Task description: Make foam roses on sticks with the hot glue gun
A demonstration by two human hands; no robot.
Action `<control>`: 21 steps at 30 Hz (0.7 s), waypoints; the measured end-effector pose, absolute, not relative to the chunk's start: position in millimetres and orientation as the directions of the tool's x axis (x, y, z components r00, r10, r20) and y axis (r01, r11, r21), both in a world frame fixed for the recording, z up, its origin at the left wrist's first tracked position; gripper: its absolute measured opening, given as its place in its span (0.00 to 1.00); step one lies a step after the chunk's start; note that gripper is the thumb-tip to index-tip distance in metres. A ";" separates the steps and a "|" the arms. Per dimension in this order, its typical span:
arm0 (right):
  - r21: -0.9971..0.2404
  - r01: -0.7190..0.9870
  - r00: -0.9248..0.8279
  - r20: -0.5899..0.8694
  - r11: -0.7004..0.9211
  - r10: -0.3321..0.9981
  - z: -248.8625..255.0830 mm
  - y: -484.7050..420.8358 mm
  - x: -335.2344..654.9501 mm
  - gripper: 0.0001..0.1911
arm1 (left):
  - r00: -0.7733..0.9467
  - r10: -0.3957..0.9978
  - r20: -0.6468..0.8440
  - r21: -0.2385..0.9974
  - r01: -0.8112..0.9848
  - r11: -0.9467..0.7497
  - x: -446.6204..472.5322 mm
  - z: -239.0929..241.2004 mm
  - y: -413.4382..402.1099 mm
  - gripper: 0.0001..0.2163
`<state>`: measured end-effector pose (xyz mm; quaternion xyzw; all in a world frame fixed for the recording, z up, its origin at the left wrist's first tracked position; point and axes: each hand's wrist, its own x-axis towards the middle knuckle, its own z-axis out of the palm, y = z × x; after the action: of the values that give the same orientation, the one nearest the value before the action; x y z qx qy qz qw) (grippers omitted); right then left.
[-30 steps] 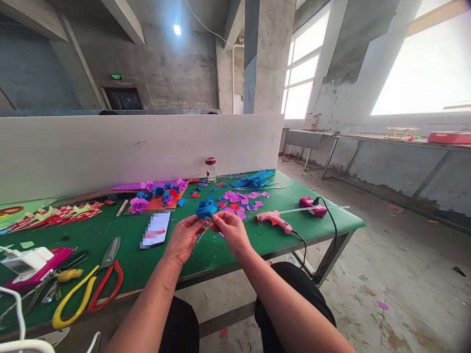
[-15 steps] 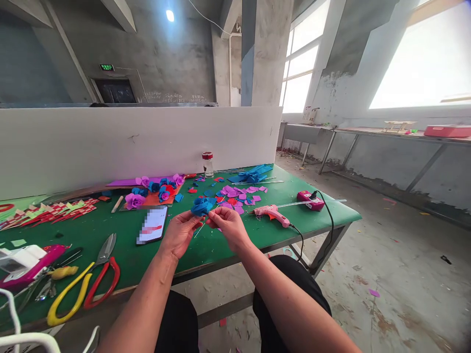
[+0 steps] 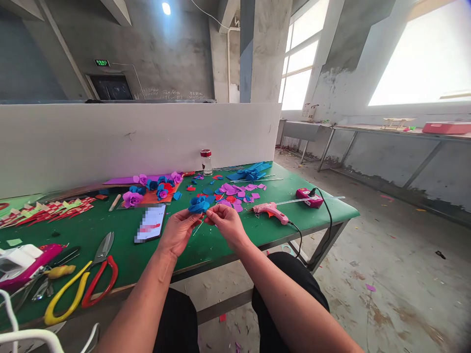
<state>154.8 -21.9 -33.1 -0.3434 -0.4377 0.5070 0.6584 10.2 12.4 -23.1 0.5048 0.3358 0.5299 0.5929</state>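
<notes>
Over the green table [image 3: 221,245], both my hands pinch a blue foam rose [image 3: 199,203] on a thin wire stem. My left hand [image 3: 179,231] grips the stem just under the flower, fingers closed. My right hand [image 3: 227,224] pinches at the flower's base from the right, fingers closed. The stem slants down between the two hands. Behind the rose lie loose purple, red and blue foam petals [image 3: 235,192].
A pink glue gun [image 3: 270,211] with a black cord lies to the right, near a pink plug box [image 3: 308,197]. A phone [image 3: 150,223], scissors [image 3: 88,282], finished roses [image 3: 154,186] and a small glass jar [image 3: 206,162] are to the left and behind. A white partition [image 3: 110,142] backs the table.
The view has drifted slightly; my hands and the rose sit a little lower left in frame. Both hands keep the same pinch on the flower.
</notes>
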 end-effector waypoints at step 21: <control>-0.906 -0.315 0.149 0.246 0.282 0.958 -41.2 -18.3 150.7 0.17 | 0.162 0.985 0.063 0.936 -0.353 -0.001 19.0 -18.2 6.3 0.19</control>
<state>150.7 -18.3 -41.2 -0.3618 -0.4441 0.4776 0.6662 19.0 6.3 -18.2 0.4518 0.3497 0.5446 0.6140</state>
